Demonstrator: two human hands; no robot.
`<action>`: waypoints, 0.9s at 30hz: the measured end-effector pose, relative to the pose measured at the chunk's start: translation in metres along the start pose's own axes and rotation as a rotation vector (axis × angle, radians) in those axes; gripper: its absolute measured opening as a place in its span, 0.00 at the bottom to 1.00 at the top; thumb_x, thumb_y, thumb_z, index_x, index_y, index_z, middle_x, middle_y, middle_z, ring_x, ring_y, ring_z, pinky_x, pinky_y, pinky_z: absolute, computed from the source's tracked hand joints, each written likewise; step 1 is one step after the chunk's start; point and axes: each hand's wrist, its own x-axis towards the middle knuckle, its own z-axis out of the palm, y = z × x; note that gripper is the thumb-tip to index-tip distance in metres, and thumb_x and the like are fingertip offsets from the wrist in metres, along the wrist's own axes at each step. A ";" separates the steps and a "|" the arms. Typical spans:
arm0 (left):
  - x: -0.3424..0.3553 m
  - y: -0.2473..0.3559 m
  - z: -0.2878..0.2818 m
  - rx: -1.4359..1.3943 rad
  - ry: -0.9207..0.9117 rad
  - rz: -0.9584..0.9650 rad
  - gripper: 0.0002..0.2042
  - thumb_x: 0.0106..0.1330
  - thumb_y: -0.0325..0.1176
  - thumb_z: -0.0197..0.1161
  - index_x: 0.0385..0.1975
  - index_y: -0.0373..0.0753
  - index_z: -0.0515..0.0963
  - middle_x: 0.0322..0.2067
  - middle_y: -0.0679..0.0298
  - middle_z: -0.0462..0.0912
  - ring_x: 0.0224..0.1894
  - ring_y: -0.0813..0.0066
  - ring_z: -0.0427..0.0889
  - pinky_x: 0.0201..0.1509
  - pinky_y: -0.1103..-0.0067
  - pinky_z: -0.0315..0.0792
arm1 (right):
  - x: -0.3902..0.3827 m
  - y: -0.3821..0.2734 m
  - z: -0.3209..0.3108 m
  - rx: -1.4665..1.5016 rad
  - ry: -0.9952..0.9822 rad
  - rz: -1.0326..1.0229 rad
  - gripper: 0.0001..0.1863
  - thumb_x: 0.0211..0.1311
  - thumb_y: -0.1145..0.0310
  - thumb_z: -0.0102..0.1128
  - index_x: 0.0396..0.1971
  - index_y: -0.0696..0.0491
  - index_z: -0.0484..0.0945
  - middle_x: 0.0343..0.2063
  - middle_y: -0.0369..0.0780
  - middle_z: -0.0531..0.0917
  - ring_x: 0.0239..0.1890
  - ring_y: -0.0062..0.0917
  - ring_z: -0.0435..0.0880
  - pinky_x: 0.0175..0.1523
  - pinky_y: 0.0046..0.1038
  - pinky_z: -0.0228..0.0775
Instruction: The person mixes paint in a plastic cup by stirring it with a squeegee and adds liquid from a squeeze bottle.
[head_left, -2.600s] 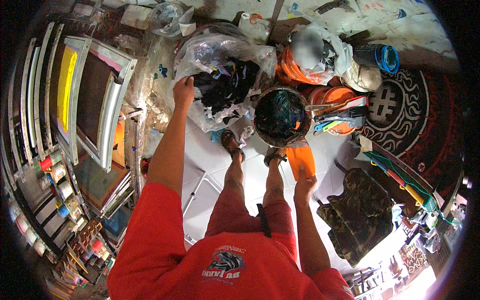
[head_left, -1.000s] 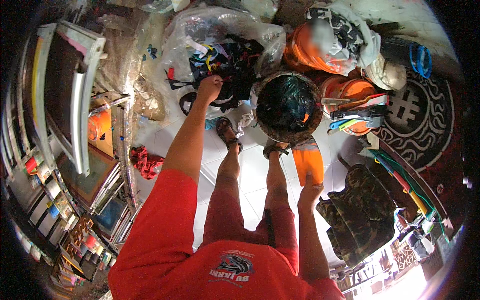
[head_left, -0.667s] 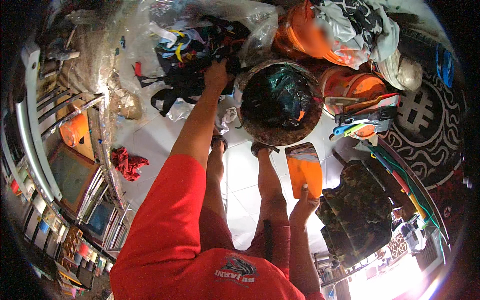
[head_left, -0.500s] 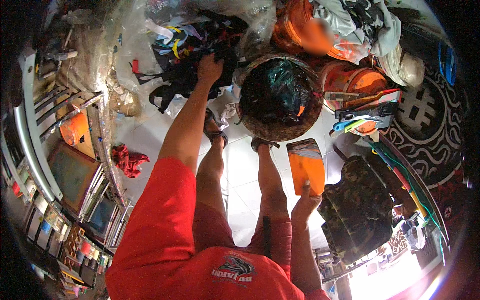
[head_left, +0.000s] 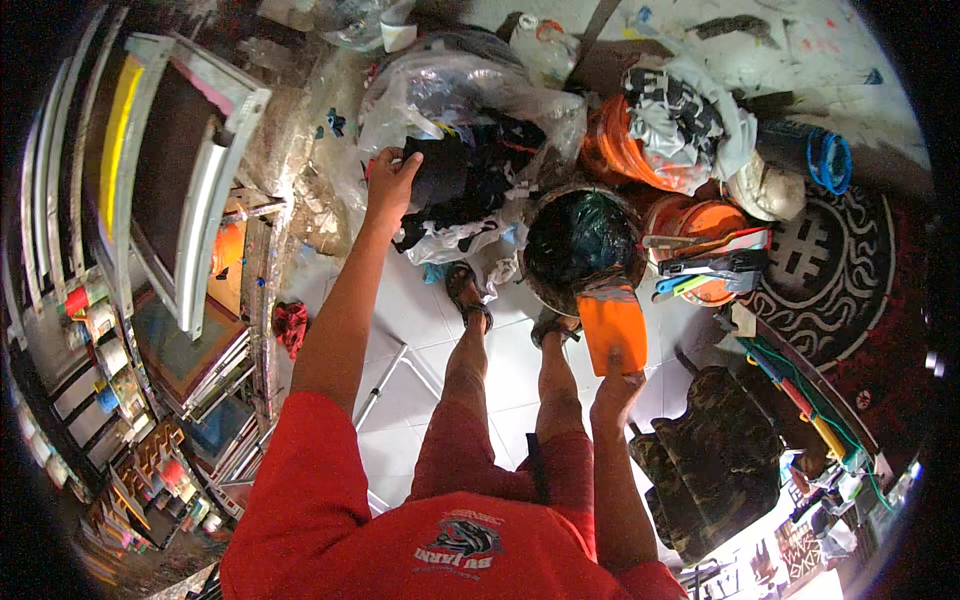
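My left hand [head_left: 393, 185] pinches the edge of a flat black cloth piece [head_left: 438, 172], thumb on top. Beneath it lies a heap of dark cloth scraps [head_left: 510, 150] in a clear plastic bag [head_left: 405, 85]. My right hand [head_left: 615, 392] grips a flat orange plastic scraper [head_left: 612, 330] by its near end. Dark smears cover the scraper's far edge, which overlaps the near rim of a round, stained tub [head_left: 535, 268] from this view; whether they touch I cannot tell. A glossy dark plastic sheet [head_left: 580, 235] lies inside the tub.
Orange buckets [head_left: 607, 145] stand beyond the tub, one topped with grey and black cloth. Several scrapers [head_left: 715, 262] lie across another bucket at right. A camouflage-covered seat [head_left: 710, 460] is by my right arm. Metal frames [head_left: 205, 230] lean at left. My feet are on white tiles.
My left hand has come out of the scrap heap and moved left, now with a flat black cloth piece. The scraper is nearer the tub's rim. The view has shifted.
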 end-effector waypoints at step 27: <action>-0.092 0.274 -0.055 0.780 0.089 0.914 0.11 0.59 0.37 0.58 0.25 0.35 0.78 0.24 0.51 0.78 0.28 0.51 0.77 0.33 0.63 0.70 | -0.100 -0.136 -0.087 0.394 -0.122 -0.389 0.11 0.60 0.71 0.55 0.39 0.62 0.76 0.33 0.36 0.80 0.35 0.17 0.77 0.40 0.21 0.69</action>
